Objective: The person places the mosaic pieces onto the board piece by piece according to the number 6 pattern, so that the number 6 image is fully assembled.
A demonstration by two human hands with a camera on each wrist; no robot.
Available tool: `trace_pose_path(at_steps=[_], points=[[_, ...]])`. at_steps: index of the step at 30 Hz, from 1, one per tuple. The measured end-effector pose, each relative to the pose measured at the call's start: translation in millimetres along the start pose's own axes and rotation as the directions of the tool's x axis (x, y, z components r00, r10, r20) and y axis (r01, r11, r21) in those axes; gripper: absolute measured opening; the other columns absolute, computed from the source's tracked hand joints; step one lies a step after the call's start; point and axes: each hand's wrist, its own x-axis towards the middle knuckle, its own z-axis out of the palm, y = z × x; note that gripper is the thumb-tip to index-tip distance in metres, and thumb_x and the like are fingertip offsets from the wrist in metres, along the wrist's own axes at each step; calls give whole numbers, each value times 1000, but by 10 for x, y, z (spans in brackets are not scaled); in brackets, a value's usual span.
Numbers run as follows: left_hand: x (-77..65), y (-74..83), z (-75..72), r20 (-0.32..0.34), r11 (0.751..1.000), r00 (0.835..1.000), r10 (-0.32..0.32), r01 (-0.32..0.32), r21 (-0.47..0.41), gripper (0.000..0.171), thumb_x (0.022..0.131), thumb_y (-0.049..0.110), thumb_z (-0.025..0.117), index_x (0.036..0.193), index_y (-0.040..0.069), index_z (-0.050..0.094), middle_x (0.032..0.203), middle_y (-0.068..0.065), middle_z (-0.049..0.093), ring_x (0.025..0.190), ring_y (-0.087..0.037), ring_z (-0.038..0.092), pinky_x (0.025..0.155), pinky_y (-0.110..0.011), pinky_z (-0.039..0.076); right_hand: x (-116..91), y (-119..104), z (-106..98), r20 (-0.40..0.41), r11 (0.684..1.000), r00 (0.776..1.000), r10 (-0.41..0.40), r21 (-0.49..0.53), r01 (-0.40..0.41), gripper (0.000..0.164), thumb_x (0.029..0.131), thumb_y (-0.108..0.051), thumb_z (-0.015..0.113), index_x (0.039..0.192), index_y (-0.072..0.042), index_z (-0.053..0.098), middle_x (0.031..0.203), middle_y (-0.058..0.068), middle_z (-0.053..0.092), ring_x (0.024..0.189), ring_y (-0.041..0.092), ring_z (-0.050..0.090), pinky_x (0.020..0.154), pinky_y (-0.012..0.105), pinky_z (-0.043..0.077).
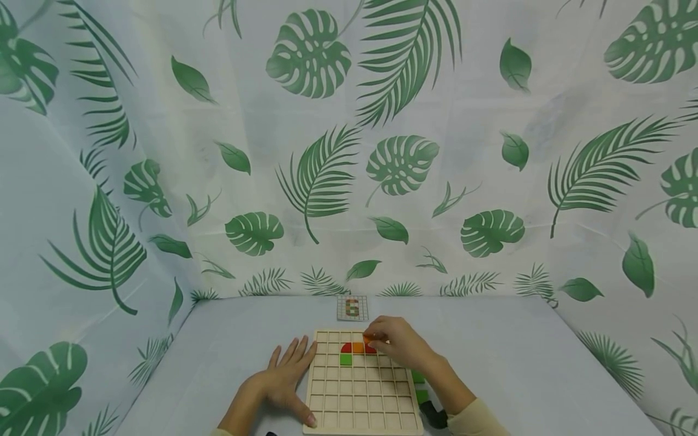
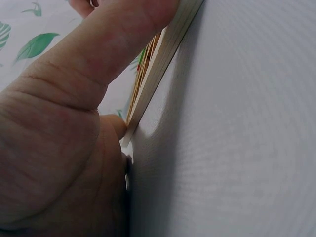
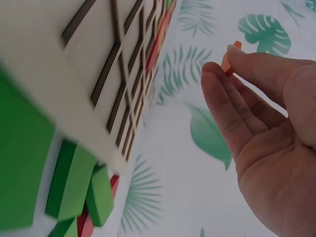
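My left hand [image 1: 280, 375] lies at the left side of a wooden grid board [image 1: 354, 402], fingers straight and spread, the thumb at its near-left corner. In the left wrist view, the thumb [image 2: 89, 59] reaches over the board's side edge [image 2: 163, 59]. Thumb and fingertips of my right hand [image 1: 400, 342] pinch a small orange block [image 3: 226, 65] over the far part of the grid. Below it sits a red piece [image 1: 371, 349], partly covered by the fingers. Left of that are an orange square [image 1: 357, 347], another red piece [image 1: 346, 348] and a green square [image 1: 346, 360].
A small pattern card [image 1: 352, 308] with coloured squares lies beyond the board's far edge. Along the board's right side are loose green blocks [image 3: 69, 182] and red ones, partly hidden by the right forearm. Leaf-printed cloth [image 1: 327, 181] hangs behind the table and at its sides.
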Motion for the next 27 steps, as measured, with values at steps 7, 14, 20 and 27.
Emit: trace_pose_path(at_steps=[7,14,20,27], points=[[2,5,-7,-2,1000,1000,-2,2,6,152,56,73,91,169,14,7,176,-18,-4,162,-42,-6,124,-71,-7,70,-114,80,45,1000,999,-29,2,29,18,95,1,72,112,-3,78,109,6,76,96,13,70,77,21,59],[15,-5,-12,4,1000,1000,-8,8,13,152,57,75,90,169,16,6,176,-17,-4,162,-41,-6,124,-71,-6,96,-248,147,69,1000,997,-23,-10,24,15,94,0,74,106,-7,80,104,1,76,98,12,70,83,23,60],[15,-25,1,4,1000,1000,2,-2,8,152,57,74,90,169,16,5,176,-17,-5,162,-41,-7,124,-71,-7,110,-302,181,111,998,994,-20,-57,26,15,90,-3,79,104,-9,81,101,-1,76,94,9,69,80,22,59],[7,-26,17,2,1000,1000,6,-6,7,152,58,74,90,169,15,5,175,-18,-5,162,-41,-7,124,-71,-7,125,-274,274,134,998,990,-54,-5,55,13,89,-1,80,100,-7,80,98,3,76,90,9,69,78,19,58]])
